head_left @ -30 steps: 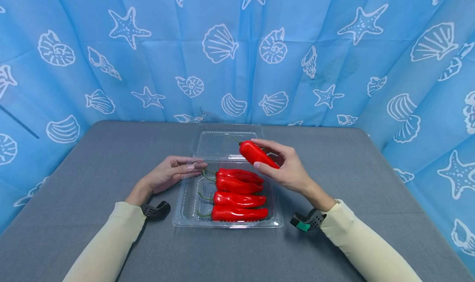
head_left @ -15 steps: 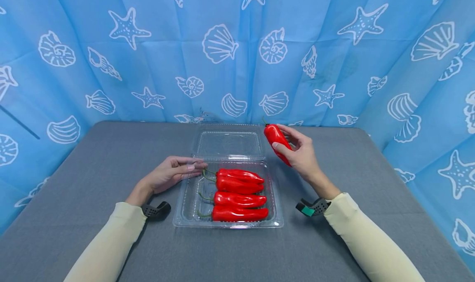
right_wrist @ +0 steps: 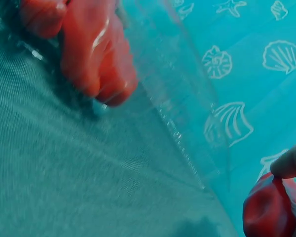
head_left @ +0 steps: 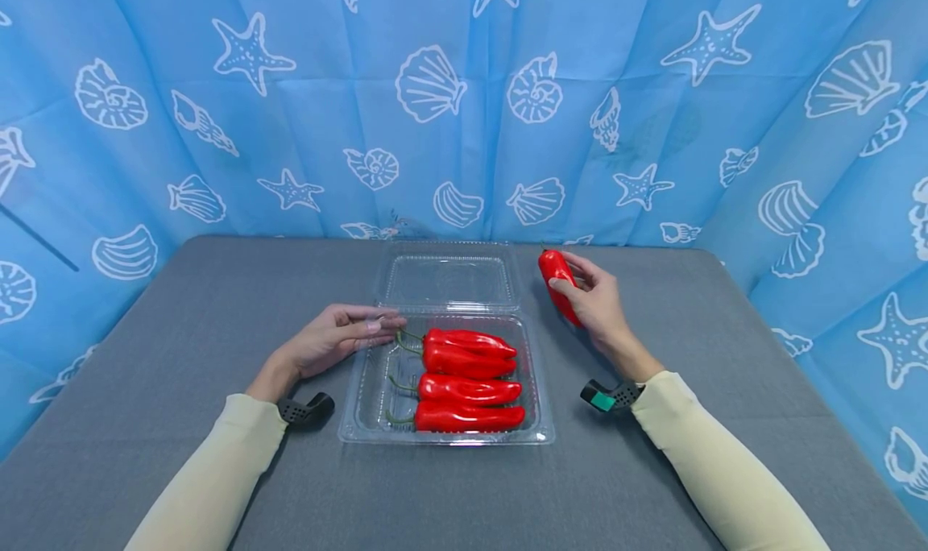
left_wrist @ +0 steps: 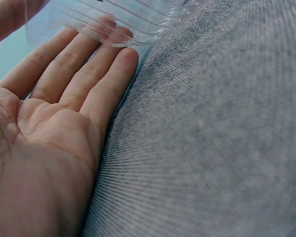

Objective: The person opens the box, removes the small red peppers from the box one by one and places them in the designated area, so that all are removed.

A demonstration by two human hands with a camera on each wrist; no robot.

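My right hand (head_left: 602,301) holds a long red pepper (head_left: 558,285), with the thumb along its near side. It is at the right of the clear plastic container's lid, close over the table. In the right wrist view, this pepper (right_wrist: 271,210) appears at the lower right under a fingertip. My left hand (head_left: 333,340) is at the left rim of the clear container (head_left: 348,410). In the left wrist view its fingers (left_wrist: 91,81) lie straight against the ribbed plastic wall (left_wrist: 133,22). Several red peppers (head_left: 467,390) lie side by side in the container, green stems pointing left.
The container's hinged lid (head_left: 449,281) lies folded back towards the rear edge of the grey table (head_left: 275,269). Behind the table hangs a blue curtain (head_left: 464,148) printed with white shells and starfish. Each wrist carries a black band (head_left: 612,396).
My right hand has carried its pepper from above the container to the right, then lowered it towards the table beside the lid. The left hand and the container have stayed put.
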